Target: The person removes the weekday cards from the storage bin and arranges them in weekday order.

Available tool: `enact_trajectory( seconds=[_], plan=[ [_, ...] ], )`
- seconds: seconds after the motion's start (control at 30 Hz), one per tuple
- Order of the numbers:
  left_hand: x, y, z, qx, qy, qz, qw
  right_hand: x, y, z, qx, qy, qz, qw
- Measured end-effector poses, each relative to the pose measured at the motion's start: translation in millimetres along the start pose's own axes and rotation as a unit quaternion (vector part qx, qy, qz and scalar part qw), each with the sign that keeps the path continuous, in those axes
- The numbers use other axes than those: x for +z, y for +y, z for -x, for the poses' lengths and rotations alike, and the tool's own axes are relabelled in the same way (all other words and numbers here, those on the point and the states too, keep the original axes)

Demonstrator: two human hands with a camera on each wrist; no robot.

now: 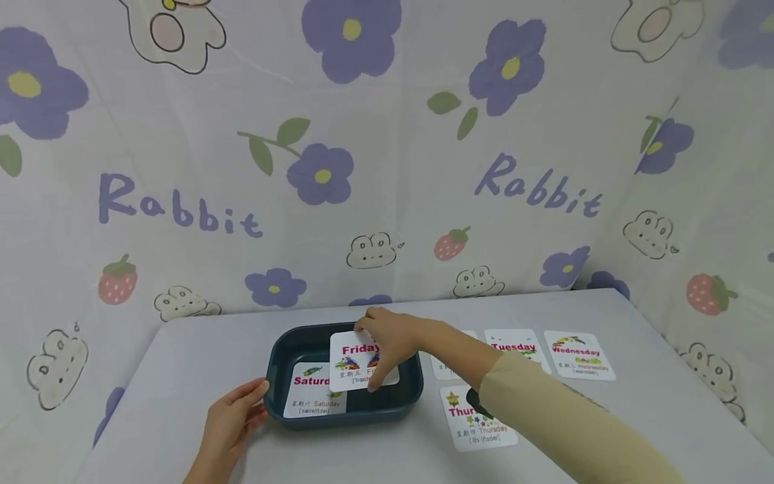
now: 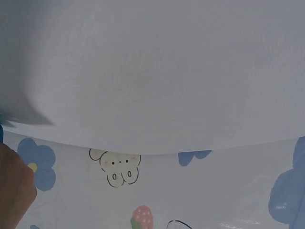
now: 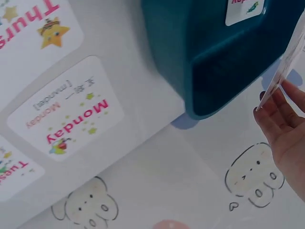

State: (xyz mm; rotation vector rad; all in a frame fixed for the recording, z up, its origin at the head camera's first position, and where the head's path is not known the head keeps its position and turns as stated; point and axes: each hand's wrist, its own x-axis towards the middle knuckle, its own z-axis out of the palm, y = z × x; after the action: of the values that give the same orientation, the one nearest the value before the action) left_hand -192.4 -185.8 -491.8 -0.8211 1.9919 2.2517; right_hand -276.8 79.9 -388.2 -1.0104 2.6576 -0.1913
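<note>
My right hand (image 1: 392, 341) holds a white Friday card (image 1: 343, 378) by its edges above a dark blue-green plastic tray (image 1: 338, 423). In the right wrist view the card (image 3: 289, 59) shows nearly edge-on between thumb and fingers. Inside the tray, at its left, lies a Saturday card (image 1: 311, 401), partly covered by the Friday card. At the tray's left end my left hand (image 1: 228, 422) grips the rim between thumb and fingers. Only part of the left hand (image 2: 16, 186) enters the left wrist view.
Right of the tray, on the white table (image 1: 199, 349), lie a Thursday card (image 1: 480, 438), a Tuesday card (image 1: 514, 337), a Wednesday card (image 1: 579, 356) and a Monday card (image 3: 66, 107). The right forearm partly covers some of them. A patterned curtain (image 1: 387, 168) hangs behind.
</note>
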Motion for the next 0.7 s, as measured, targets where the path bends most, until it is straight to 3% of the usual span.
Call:
enact_trajectory(
  seconds=[0.3, 0.7],
  plan=[
    [-2.7, -0.1, 0.1, -0.026, -0.012, -0.011, 0.9995, 9, 25, 27.0, 0.021, 0.012, -0.020, 0.9995],
    [-3.5, -2.5, 2.2, -0.017, -0.027, 0.015, 0.9994, 14, 73, 75.8, 0.040, 0.033, -0.033, 0.9981]
  ],
)
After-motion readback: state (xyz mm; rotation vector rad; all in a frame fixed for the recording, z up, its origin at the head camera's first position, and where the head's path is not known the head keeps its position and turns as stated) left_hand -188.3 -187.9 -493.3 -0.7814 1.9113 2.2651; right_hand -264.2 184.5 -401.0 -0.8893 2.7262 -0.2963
